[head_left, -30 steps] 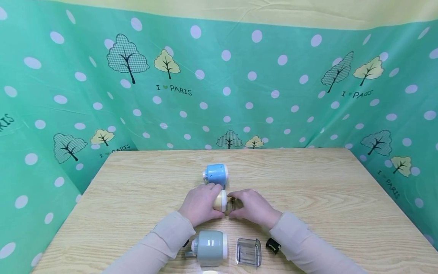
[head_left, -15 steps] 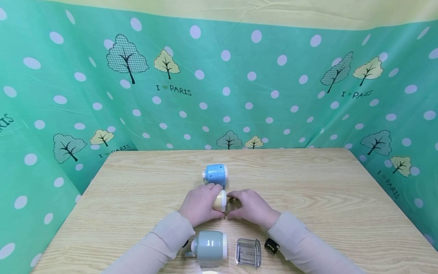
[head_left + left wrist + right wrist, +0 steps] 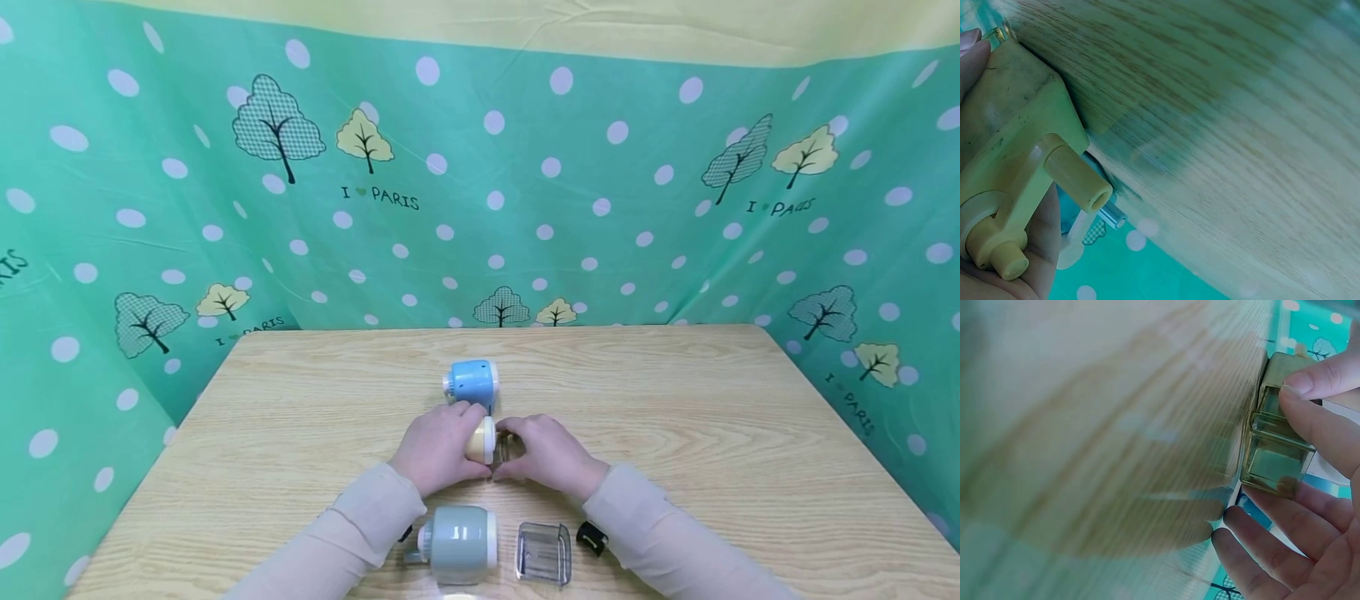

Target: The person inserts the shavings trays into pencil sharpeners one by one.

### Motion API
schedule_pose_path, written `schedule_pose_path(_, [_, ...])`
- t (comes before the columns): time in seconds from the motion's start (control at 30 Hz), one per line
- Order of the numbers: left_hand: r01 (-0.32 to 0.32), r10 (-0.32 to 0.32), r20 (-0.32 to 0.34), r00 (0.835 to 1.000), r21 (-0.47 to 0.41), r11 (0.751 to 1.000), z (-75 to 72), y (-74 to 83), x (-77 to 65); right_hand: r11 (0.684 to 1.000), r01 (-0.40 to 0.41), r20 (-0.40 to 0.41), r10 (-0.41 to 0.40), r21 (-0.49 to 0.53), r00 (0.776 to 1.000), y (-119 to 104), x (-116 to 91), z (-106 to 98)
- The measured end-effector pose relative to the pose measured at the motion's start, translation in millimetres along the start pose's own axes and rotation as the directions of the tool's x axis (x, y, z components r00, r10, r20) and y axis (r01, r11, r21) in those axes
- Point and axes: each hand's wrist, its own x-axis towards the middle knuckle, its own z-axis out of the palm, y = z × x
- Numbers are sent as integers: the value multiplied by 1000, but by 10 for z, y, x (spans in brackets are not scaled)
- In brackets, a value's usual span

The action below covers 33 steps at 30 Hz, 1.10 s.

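Note:
My left hand (image 3: 435, 450) grips a yellow hand-crank pencil sharpener (image 3: 477, 445) with a white front rim, lying on its side at mid-table. In the left wrist view its yellow crank (image 3: 1019, 212) sticks out past the palm. My right hand (image 3: 547, 454) pinches a small clear shavings drawer (image 3: 1275, 465) between thumb and fingers, right at the sharpener's front. Both thumbs come close together over the drawer in the right wrist view, where the sharpener's body (image 3: 1282, 365) shows just beyond it. Part of the drawer is hidden behind my right fingers.
A blue sharpener (image 3: 474, 382) lies just behind my left hand. Nearer me are a grey-green sharpener (image 3: 459, 542) and a separate clear drawer (image 3: 543, 557), between my forearms. Small black devices sit beneath both sleeves. A dotted green curtain (image 3: 525, 208) hangs behind the table.
My right hand has shifted slightly left, bringing the drawer a little closer to the yellow sharpener. The left hand holds almost still.

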Motion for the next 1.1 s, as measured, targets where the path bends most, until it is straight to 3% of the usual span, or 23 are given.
schedule_pose_path(1.1, [-23,23,10,1000,-32,999,-23,-18,-3,1000,-20,11,20,5,1000,-13,30,10])
